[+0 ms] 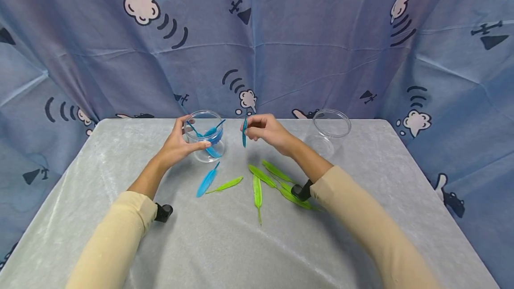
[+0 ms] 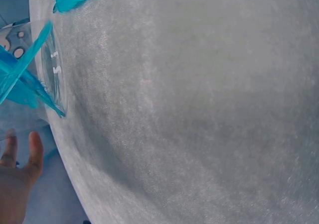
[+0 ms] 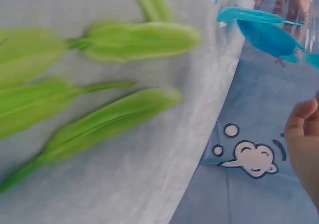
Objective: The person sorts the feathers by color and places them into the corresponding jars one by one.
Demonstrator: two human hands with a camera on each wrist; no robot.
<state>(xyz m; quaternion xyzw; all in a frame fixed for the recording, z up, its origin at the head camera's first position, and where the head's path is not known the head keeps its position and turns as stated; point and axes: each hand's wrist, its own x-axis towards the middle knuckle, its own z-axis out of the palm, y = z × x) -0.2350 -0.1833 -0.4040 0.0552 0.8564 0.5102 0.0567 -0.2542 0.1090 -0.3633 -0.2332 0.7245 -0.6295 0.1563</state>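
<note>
My left hand (image 1: 176,145) grips a clear round jar (image 1: 204,158) from its left side, thumb across the front. Several blue feathers (image 2: 25,69) lean inside, quills up near the rim. Just right of the jar, my right hand (image 1: 273,132) pinches another blue feather (image 1: 244,136) upright between thumb and fingers. In the right wrist view only part of this right hand (image 3: 305,134) shows, at the right edge. One loose blue feather (image 1: 206,182) lies on the table in front of the jar, beside a single green feather (image 1: 230,184).
Several green feathers (image 1: 257,191) lie spread below my right forearm, some overlapping. A second clear round container (image 1: 321,146) stands at the back right. The grey-covered table (image 1: 225,244) ends at a blue patterned curtain (image 1: 281,70).
</note>
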